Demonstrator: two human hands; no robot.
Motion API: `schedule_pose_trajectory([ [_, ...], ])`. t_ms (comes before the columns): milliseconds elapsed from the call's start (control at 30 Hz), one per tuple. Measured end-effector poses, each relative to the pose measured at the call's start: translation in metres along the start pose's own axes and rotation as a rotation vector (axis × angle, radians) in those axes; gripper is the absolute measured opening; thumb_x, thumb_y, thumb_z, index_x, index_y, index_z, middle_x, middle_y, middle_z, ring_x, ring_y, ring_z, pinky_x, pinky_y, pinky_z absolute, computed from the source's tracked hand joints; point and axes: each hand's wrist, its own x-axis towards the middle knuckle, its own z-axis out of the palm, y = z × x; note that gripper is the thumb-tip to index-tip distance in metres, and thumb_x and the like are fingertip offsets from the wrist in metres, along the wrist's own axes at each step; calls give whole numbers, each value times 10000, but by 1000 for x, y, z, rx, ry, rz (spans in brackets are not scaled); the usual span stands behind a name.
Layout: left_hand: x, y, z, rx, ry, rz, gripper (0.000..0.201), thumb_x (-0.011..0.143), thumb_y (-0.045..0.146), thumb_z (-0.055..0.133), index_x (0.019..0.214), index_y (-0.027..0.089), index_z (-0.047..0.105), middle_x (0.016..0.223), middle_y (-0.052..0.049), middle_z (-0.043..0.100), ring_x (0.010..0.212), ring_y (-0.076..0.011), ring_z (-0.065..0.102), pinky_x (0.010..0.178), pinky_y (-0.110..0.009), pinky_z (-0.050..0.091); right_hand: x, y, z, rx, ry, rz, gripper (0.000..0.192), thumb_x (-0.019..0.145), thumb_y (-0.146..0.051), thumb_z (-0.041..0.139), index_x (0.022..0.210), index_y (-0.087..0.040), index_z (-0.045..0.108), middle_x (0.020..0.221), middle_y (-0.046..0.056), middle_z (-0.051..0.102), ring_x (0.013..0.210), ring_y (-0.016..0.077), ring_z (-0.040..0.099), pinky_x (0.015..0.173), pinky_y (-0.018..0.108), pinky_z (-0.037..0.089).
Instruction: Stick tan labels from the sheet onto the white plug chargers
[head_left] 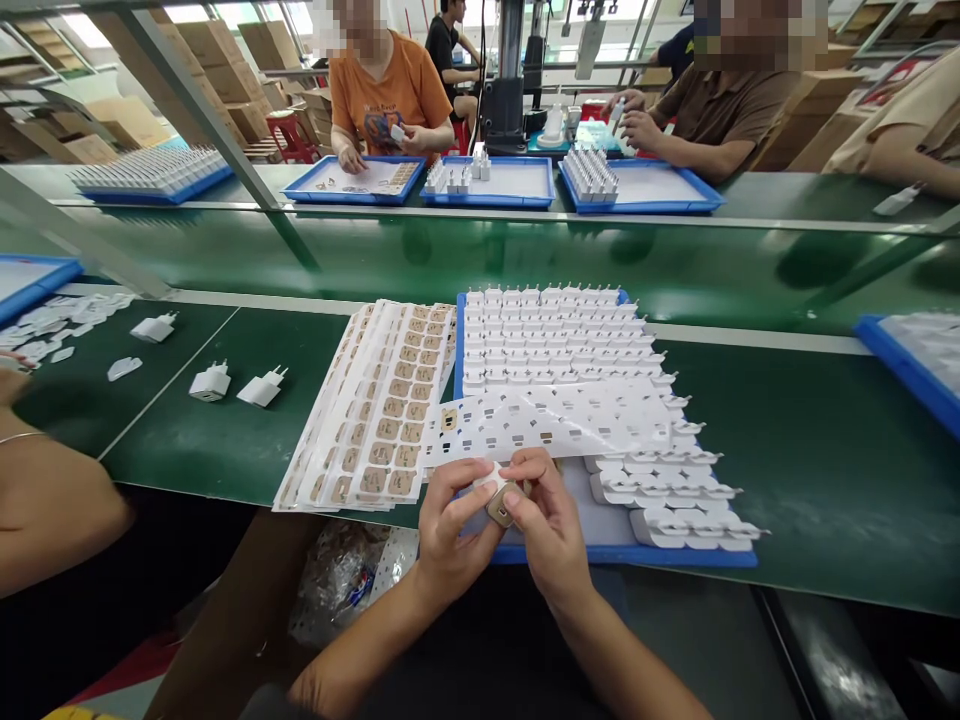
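Between both hands is a white plug adapter (489, 478) with a brown sticker (501, 506) on the face turned toward me. My left hand (457, 515) grips it from the left, fingers closed on its side. With the thumb pressed on the sticker, my right hand (547, 520) holds the other side. Just beyond my fingers a white sticker sheet (555, 418) with small cut-outs lies across the blue tray (600, 555). Rows of white plug adapters (547, 335), pins up, fill much of that tray. Left of it lies a stack of brown sticker sheets (394, 420).
Loose adapters (261, 388) lie on the green bench (187, 450) at left, near scattered white pieces (67, 320). A co-worker's arm (52, 500) is at the left edge. More blue trays (487, 200) stand across the green conveyor, where co-workers sit. Another tray (911, 370) is at far right.
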Motion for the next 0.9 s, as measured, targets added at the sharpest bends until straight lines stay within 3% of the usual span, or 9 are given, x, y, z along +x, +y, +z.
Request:
schedule_pose_trajectory([
  [367, 3, 3, -3, 71, -4, 85, 369, 855, 92, 699, 1152, 271, 574, 1095, -62, 661, 1023, -201, 675, 848, -379, 629, 2, -1, 3, 79, 10, 42, 84, 851, -228, 608, 866, -265, 681, 905, 13, 543, 879, 190, 558, 766, 314, 473],
  [600, 3, 2, -4, 95, -13, 106, 381, 859, 108, 695, 1177, 277, 571, 1083, -63, 670, 1009, -206, 683, 841, -382, 632, 1, -1, 0, 157, 19, 147, 121, 834, -217, 581, 829, -256, 695, 923, 19, 552, 866, 192, 552, 745, 310, 453],
  [767, 3, 2, -3, 69, -20, 92, 397, 840, 95, 713, 1176, 264, 584, 1074, -66, 675, 999, -203, 687, 846, -368, 626, 2, -2, -2, 155, 0, 135, 125, 868, -228, 575, 862, -264, 694, 926, 19, 547, 856, 187, 547, 722, 300, 447],
  [833, 4, 2, -3, 62, -12, 93, 390, 852, 104, 706, 1184, 272, 590, 1074, -64, 680, 1004, -204, 689, 846, -368, 626, 3, -3, -2, 127, -21, 111, 56, 851, -238, 621, 874, -256, 668, 921, 15, 534, 834, 182, 539, 707, 294, 449],
  [900, 5, 2, -3, 41, -17, 94, 353, 882, 118, 674, 1195, 265, 597, 1076, -76, 683, 1017, -211, 688, 848, -374, 628, 3, -5, -3, 69, -54, 74, 121, 799, -213, 682, 906, -254, 643, 917, 4, 514, 795, 165, 521, 687, 283, 445],
])
